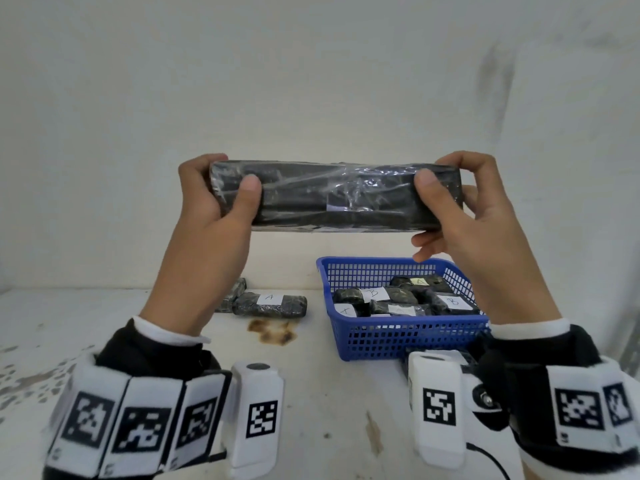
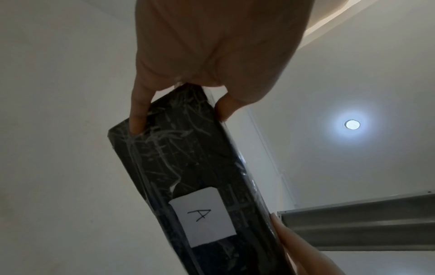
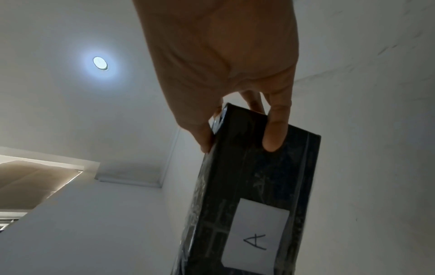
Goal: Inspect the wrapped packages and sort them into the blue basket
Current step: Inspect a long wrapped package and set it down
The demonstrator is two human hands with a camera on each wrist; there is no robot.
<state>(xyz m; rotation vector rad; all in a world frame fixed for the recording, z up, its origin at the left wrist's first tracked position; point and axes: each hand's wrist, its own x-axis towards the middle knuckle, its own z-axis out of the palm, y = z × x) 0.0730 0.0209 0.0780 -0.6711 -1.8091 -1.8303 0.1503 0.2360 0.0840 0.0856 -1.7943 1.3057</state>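
- The left hand (image 1: 211, 199) and the right hand (image 1: 474, 206) hold one long black package (image 1: 337, 197) up in the air, above the blue basket (image 1: 408, 337) and well clear of the table (image 1: 311, 386).
- The fingers (image 1: 251, 188) of the left hand curl round one end of the package, thumb in front.
- The right hand pinches the other end the same way.
- The package lies flat and level between the two hands. It is wrapped in shiny clear film.
- From the wrist views, its far side has a white label (image 2: 203, 216) with the letter A on it.
- The blue basket sits on the table with several black packages inside, marked A or B.
- Left of the basket, a small black package (image 1: 270, 304) marked A lies on the table, with another dark one just beside it.
- A brown stain (image 1: 272, 332) is on the table, left of the basket.
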